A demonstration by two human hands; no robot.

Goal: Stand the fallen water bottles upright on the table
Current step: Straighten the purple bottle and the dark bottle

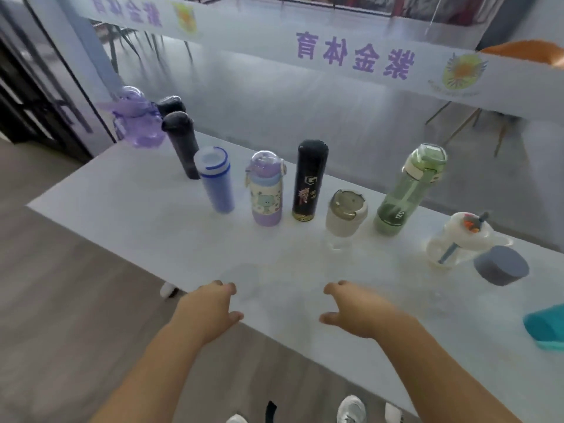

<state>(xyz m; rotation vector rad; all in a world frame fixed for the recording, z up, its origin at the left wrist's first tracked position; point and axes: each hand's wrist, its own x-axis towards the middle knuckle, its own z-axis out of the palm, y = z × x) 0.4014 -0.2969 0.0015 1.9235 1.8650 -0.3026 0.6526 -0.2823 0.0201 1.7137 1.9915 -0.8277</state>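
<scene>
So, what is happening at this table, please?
A person stands at the white table, left hand and right hand open above its near edge, holding nothing. The blue bottle, purple cartoon bottle, black flask and green bottle stand upright in a row. At the right, a grey container and a teal container seem to lie on their sides.

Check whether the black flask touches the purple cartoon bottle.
Apart. The head view shows a strip of bare table between the black flask and the purple cartoon bottle.
</scene>
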